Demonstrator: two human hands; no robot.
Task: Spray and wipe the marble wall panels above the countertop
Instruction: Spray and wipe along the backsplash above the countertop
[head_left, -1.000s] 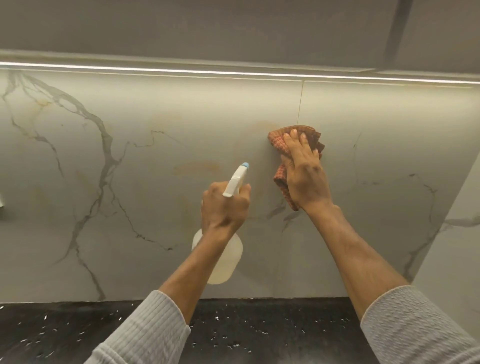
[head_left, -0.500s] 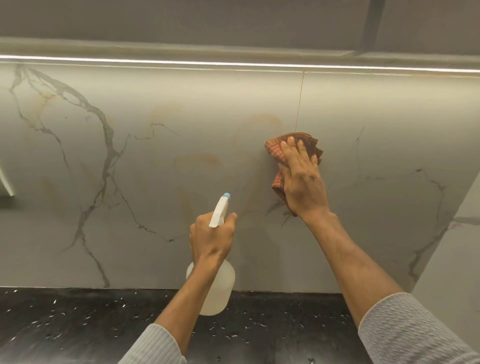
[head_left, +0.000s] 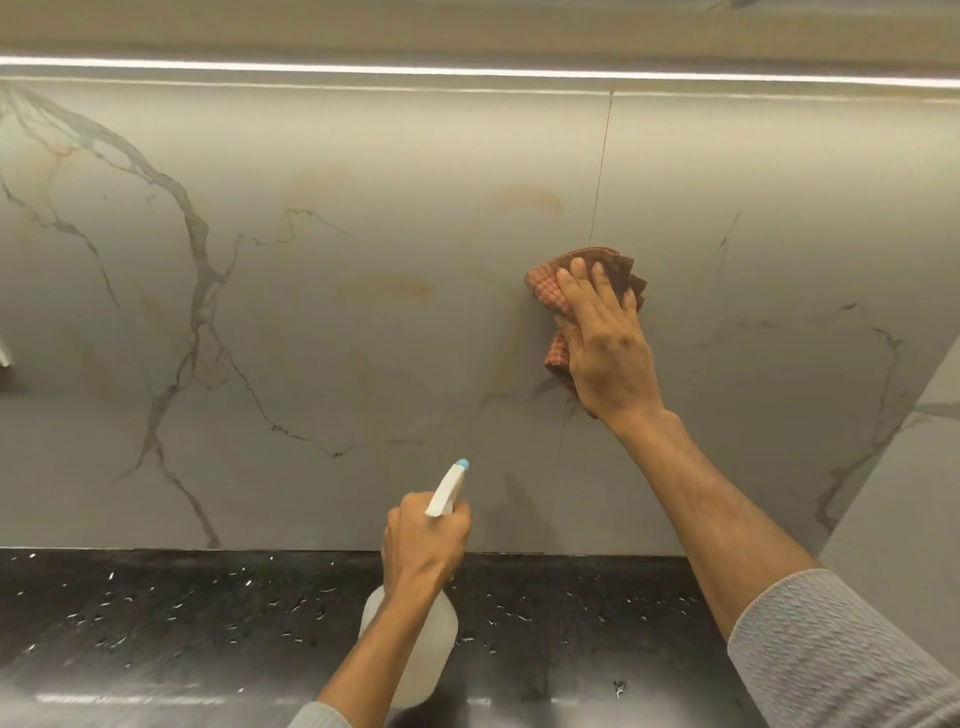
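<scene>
The marble wall panels (head_left: 363, 260) are pale grey with dark veins and faint orange stains, split by a vertical seam (head_left: 602, 171). My right hand (head_left: 605, 343) presses a crumpled red-brown checked cloth (head_left: 550, 296) flat against the wall just below the seam, fingers straight. My left hand (head_left: 423, 545) grips the neck of a translucent white spray bottle (head_left: 415, 649) with a blue-tipped nozzle (head_left: 461, 464) pointing up at the wall. The bottle hangs low over the countertop.
A black speckled countertop (head_left: 156, 613) runs along the foot of the wall. A bright light strip (head_left: 467, 70) lines the underside of the cabinet above. A side wall panel (head_left: 914, 493) closes the corner on the right.
My left hand has lowered the spray bottle from mid-wall down to countertop level. My right hand has slid the cloth down the wall a little.
</scene>
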